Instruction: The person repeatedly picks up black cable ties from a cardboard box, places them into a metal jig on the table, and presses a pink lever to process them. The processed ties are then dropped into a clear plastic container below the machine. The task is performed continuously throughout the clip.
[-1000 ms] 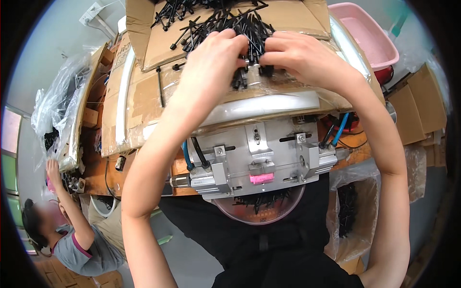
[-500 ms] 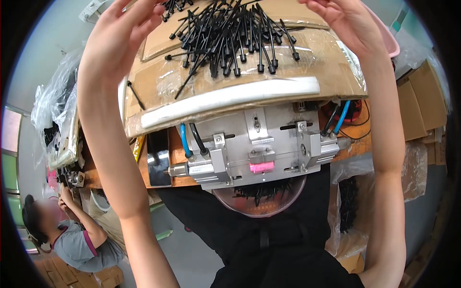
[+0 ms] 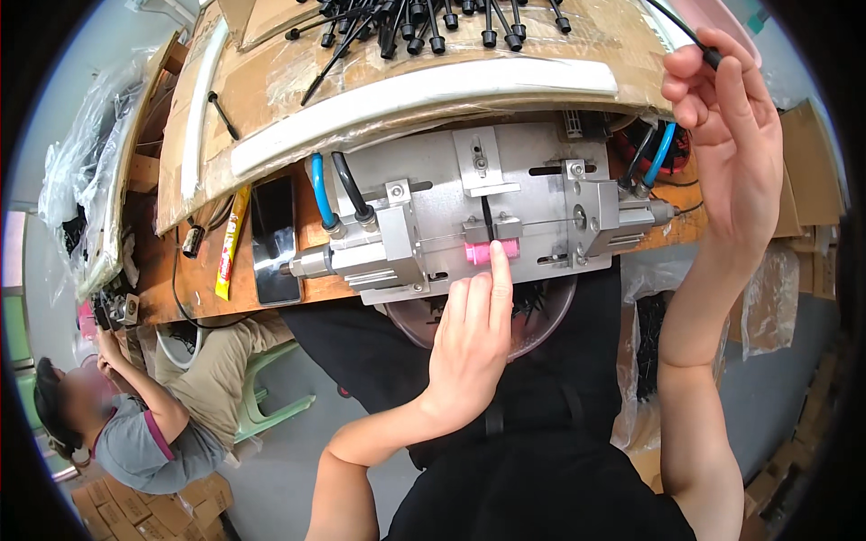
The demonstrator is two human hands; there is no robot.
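Left hand point(image 3: 474, 343) is touching a black rod point(image 3: 488, 216) now sitting in the metal fixture point(image 3: 442, 207) (can't tell left grip), right hand point(image 3: 735, 131) is pinching a second rod point(image 3: 683, 27), fixture seemingly loaded.

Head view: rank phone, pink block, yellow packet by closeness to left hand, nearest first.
1. Pink block, at the left hand's index fingertip.
2. Phone, off to the left.
3. Yellow packet, left of the phone.

Left hand point(image 3: 471, 347) is now reaching the pink block point(image 3: 478, 253), black rod point(image 3: 488, 216) is sitting just past its fingertip, right hand point(image 3: 732, 126) is holding a second rod point(image 3: 711, 57) lol
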